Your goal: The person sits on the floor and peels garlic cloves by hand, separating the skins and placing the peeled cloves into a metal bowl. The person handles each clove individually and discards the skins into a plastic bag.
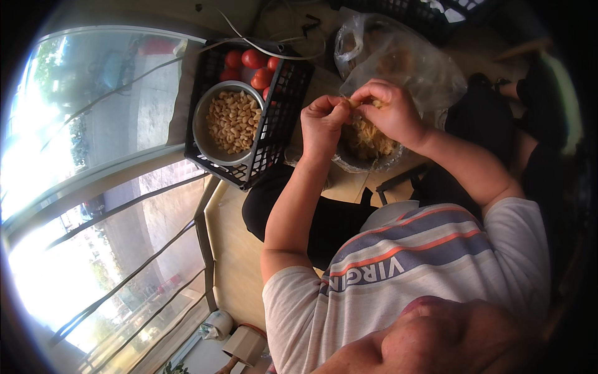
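Observation:
My left hand and my right hand meet fingertip to fingertip, pinching a small pale-yellow piece, perhaps a bean or its skin. Another pale piece shows in the curled fingers of my right hand. Below them is a round container lined with clear plastic, holding a heap of thin yellowish skins or peelings. To the left, a metal bowl of pale, bean-like pieces stands in a black plastic crate.
Red tomatoes lie in the crate beyond the bowl. A clear plastic bag sits ahead of my hands, near another dark crate. A white cable crosses the first crate. Windows line the left; another person's dark-clad legs are at right.

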Motion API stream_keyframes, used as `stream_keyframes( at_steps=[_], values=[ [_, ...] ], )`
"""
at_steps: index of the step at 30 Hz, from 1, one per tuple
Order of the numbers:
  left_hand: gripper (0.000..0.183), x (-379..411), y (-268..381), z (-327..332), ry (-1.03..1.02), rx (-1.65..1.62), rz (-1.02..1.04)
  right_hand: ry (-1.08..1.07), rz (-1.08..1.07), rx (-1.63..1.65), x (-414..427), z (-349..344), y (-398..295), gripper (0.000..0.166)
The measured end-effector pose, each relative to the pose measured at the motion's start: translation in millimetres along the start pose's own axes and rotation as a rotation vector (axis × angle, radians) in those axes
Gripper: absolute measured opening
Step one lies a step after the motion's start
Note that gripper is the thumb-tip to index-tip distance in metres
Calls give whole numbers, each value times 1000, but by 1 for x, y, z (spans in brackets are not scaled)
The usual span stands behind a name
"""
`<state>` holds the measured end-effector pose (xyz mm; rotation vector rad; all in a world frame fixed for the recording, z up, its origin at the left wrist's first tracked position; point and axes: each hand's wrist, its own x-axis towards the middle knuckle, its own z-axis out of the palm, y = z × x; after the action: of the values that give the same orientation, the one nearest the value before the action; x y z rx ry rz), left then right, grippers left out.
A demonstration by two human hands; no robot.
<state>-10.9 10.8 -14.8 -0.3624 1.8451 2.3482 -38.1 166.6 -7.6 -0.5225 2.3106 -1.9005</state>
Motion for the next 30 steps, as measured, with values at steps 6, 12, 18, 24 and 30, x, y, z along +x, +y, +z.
stream_keyframes(
  at_steps=[6, 12, 18, 24, 30],
  values=[
    [9, 1, -6, -1, 9, 14, -22, -9, 33, 66, -1, 1, 2, 16],
    [9, 0, -6, 1, 10, -56, -12, -24, 140, 178, 0, 3, 5, 14],
    [8, 2, -5, -2, -31, -110, 20, -60, 362, 480, 3, 2, 1, 16],
    [10, 4, -7, -4, -67, -197, -36, -80, 529, 736, 3, 0, 3, 18],
    [14, 5, -3, -4, -114, -228, -69, -71, 594, 820, 4, -3, 10, 18]
  ],
)
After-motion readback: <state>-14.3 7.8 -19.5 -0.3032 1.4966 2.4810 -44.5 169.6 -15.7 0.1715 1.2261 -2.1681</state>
